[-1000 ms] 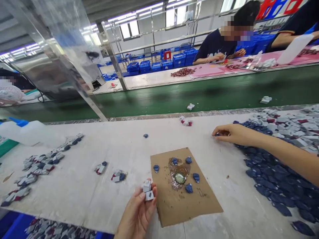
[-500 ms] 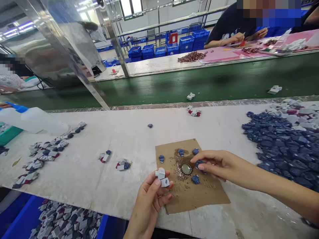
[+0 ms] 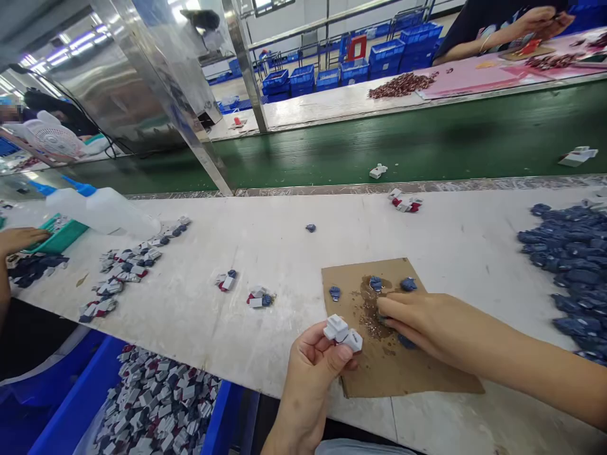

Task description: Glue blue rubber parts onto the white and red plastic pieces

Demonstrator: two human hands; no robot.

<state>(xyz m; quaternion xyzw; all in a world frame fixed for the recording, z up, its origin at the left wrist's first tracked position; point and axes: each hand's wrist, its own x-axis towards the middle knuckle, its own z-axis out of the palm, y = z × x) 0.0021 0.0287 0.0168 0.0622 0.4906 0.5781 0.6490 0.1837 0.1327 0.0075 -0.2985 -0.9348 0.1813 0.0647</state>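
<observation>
My left hand [image 3: 310, 373] is closed around a small white blocky plastic part [image 3: 342, 333], held just off the front left of a brown cardboard sheet [image 3: 417, 376]. Over the middle of the sheet, my right hand [image 3: 427, 325] has its fingers pinched together and pointing down at a wet brown patch [image 3: 370, 304]. A bit of dark blue shows beneath its fingertips, from the blue piece in the pinch. The round metal cap is hidden behind that hand. Other small blue pieces [image 3: 335, 293] lie spaced out on the cardboard.
A heap of blue pieces [image 3: 578, 265] lies at right. White, blue and red assemblies [image 3: 123, 265] and white bottles [image 3: 118, 212] are at left; a blue bin [image 3: 227, 411] of parts stands below. Another person's hand [image 3: 23, 239] is far left. A green belt [image 3: 308, 148] runs behind.
My right hand has moved down and inward with the blue piece, now covering the metal cap. My left hand still holds the white part, turned slightly. The view has swung left.
</observation>
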